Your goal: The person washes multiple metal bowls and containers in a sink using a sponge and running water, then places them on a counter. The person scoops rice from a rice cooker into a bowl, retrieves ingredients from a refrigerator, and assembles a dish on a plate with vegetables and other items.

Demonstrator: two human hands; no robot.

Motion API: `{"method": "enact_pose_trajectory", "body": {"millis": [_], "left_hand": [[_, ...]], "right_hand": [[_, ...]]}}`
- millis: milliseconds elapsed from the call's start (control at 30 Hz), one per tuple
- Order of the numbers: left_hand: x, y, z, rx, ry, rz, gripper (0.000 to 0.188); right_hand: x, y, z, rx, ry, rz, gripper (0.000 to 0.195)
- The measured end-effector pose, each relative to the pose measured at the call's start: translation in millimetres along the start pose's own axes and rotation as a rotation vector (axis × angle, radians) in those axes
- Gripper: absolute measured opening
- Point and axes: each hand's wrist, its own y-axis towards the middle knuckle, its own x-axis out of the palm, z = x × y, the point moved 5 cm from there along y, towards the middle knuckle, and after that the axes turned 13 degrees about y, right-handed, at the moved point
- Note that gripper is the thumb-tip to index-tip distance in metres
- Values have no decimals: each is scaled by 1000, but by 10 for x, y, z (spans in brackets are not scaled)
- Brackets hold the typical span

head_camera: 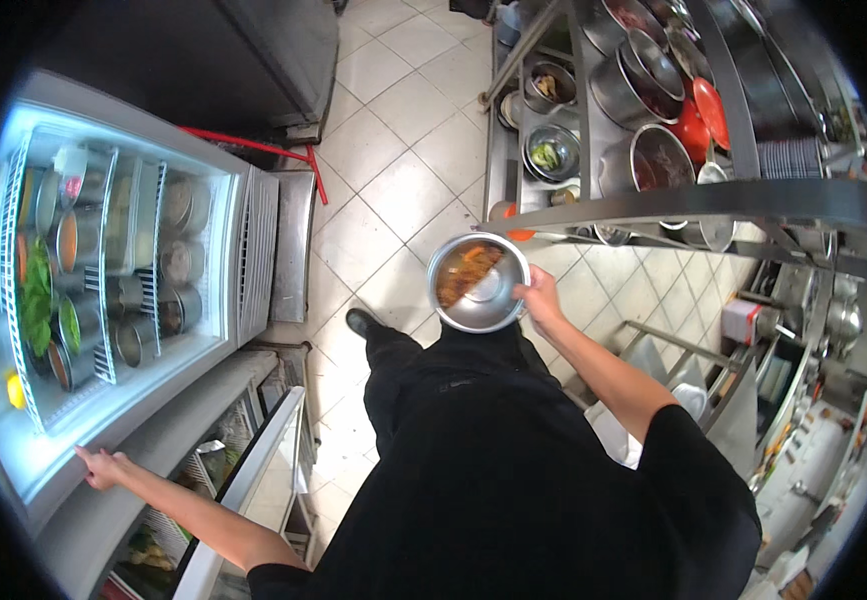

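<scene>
My right hand (541, 300) grips the rim of a round stainless steel bowl (489, 307), held level in front of my legs. Orange-brown food, too blurred to identify, covers one side of its bottom; the other side is bare metal. Stretched far to the left, my left hand (103, 469) touches the front frame of a lit refrigerator (178, 420), its index finger extended. Nothing shows in that hand. Wire shelves (107, 262) inside carry metal containers (77, 240), green leaves (35, 300) and a yellow item (16, 390).
A glass door (253, 480) stands ajar beside my left forearm. At the right, a metal rack (688, 202) holds pots (658, 161) and bowls of food (551, 152); its corner is close to the bowl. A red bar (253, 144) juts over the tiled floor (396, 187).
</scene>
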Motion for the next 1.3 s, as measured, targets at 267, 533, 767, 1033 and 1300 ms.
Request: {"method": "enact_pose_trajectory", "body": {"millis": [267, 533, 767, 1033, 1300], "left_hand": [[-652, -719, 68, 161, -56, -225, 26], [-2054, -2942, 853, 804, 114, -209, 28], [-1389, -3565, 793, 671, -157, -779, 22], [958, -1779, -750, 663, 859, -638, 86], [3039, -733, -2074, 529, 1058, -991, 51]], "right_hand": [[-926, -692, 396, 14, 453, 209, 45], [198, 575, 439, 67, 608, -154, 46], [1765, 1222, -626, -151, 424, -379, 13], [1501, 1981, -1020, 40, 49, -391, 19], [447, 2522, -1034, -86, -154, 20, 24]]}}
